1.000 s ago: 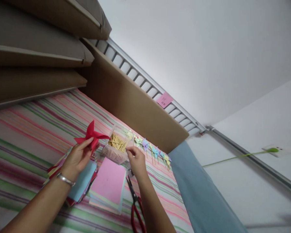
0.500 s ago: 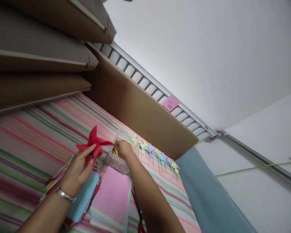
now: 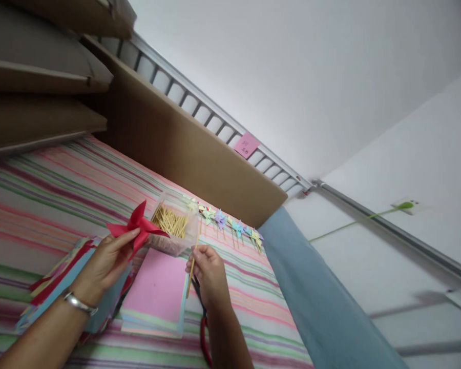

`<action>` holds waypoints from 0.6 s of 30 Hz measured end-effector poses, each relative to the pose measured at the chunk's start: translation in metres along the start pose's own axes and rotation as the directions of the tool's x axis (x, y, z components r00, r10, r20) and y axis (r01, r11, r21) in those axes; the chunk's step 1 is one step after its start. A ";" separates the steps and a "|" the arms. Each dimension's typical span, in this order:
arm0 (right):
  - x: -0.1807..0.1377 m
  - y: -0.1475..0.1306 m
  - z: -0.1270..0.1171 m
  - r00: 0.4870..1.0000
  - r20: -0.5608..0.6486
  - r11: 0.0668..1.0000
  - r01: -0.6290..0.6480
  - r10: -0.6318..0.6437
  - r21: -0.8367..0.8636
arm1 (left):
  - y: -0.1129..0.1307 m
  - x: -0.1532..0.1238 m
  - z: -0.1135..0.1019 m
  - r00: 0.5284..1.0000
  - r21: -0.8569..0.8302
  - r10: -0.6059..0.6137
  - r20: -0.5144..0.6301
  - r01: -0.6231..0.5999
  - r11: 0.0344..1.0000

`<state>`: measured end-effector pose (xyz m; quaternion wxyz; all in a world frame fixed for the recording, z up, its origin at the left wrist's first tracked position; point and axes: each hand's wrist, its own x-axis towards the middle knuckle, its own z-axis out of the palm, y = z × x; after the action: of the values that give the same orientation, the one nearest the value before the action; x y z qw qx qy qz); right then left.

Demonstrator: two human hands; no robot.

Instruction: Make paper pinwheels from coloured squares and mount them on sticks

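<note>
A red paper pinwheel (image 3: 137,228) is pinched in my left hand (image 3: 109,259), which wears a silver bracelet. My right hand (image 3: 210,274) grips a thin wooden stick (image 3: 191,271) between thumb and fingers, tilted slightly. Just beyond both hands stands a clear plastic box (image 3: 194,225) holding many similar sticks (image 3: 171,221). A stack of pastel paper (image 3: 157,292), pink on top, lies between my forearms. Scissors (image 3: 203,328) with red handles are partly hidden by my right hand and wrist.
Several finished pastel pinwheels on sticks (image 3: 221,219) lie in a row beside the box. Coloured paper sheets (image 3: 57,302) sit under my left forearm. A brown board (image 3: 200,164) edges the striped cloth (image 3: 19,205) at the back; a blue panel (image 3: 311,287) stands right.
My right hand has come out of the plastic box and moved nearer, now with a stick in it. The left hand still holds the red pinwheel. The view has shifted to the right.
</note>
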<state>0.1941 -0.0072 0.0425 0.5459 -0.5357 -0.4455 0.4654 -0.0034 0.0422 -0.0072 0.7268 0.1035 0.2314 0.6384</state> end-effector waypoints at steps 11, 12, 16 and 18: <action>-0.028 0.058 -0.028 0.982 -0.055 0.955 -0.162 0.181 0.247 | -0.044 -0.021 0.010 0.904 0.619 -0.290 0.314 0.036 0.784; -0.027 0.057 -0.028 0.983 -0.056 0.960 -0.159 0.176 0.232 | -0.048 -0.020 0.008 0.888 0.660 -0.311 0.340 0.011 0.751; -0.028 0.050 -0.032 0.982 -0.063 0.973 -0.164 0.177 0.165 | -0.056 -0.017 0.002 0.835 0.759 -0.377 0.402 -0.074 0.646; -0.029 0.048 -0.035 0.981 -0.065 0.977 -0.173 0.182 0.127 | -0.058 -0.017 0.000 0.803 0.781 -0.417 0.426 -0.094 0.617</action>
<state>0.2220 -0.0419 -0.0058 0.5501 -0.5568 -0.3458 0.5175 0.0467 0.0161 -0.0296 0.7021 0.5672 0.2613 0.3423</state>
